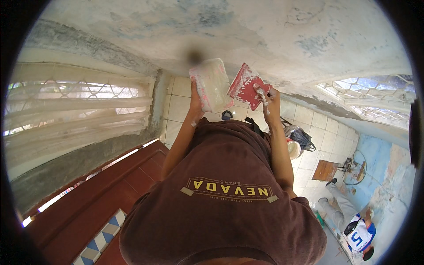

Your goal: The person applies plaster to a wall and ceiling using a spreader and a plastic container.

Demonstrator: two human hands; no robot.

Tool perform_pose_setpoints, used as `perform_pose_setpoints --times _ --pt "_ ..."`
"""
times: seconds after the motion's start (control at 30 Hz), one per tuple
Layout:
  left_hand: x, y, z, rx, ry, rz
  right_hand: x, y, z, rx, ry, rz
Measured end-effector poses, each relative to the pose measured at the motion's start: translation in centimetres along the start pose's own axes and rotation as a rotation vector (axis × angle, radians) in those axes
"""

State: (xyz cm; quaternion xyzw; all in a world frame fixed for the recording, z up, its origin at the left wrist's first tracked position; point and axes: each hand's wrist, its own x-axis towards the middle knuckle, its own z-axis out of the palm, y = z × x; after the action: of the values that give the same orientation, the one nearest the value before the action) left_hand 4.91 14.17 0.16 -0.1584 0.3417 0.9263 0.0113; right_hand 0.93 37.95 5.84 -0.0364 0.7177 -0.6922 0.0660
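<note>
"Patchy, blotched wall (260, 33) up close, pale floor tiles (315, 127) below. Any writing near you?"

"Yellow lettering in a bordered badge across my brown T-shirt (227, 163), upside down from up here."

"And your hands?"

"My left hand (194, 96) is closed on the side of what looks like a plastic tub (211, 86), rectangular and cloudy white, with pink smears along its edges. I can't tell what's in it."

"The right one?"

"My right hand (271, 102) grips a spreader (245, 90), thumb pressed to its face. It's flat, red and blotched with white, held out in front of me beside the tub. One corner comes right up to the tub; I can't tell whether they touch. White stuff is smeared on my thumb too."

"Other containers?"

"Past my right forearm, an open bucket (294, 151), whitish inside, contents unclear. Just beside it, a dark plastic bag (301, 138)."

"Farther off?"

"A co-worker (358, 232) near a blue wall (370, 154), in a white-and-blue jersey with a dark blue number and lettering."
</note>
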Motion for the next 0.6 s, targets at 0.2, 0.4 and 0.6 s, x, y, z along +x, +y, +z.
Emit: perform_pose_setpoints --times 0.2,0.4,0.6 --pt "-0.2 -0.3 0.1 0.070 -0.010 -0.059 -0.1 -1.9 0.7 -0.127 -0.032 0.006" --pt "0.3 -2.1 2.3 0.079 -0.107 -0.102 1.0 -0.7 6.7 -0.724 -0.131 -0.269" --pt "-0.2 -1.4 3.2 -0.012 -0.048 -0.052 1.1 -4.2 5.2 -0.568 -0.202 -0.163"
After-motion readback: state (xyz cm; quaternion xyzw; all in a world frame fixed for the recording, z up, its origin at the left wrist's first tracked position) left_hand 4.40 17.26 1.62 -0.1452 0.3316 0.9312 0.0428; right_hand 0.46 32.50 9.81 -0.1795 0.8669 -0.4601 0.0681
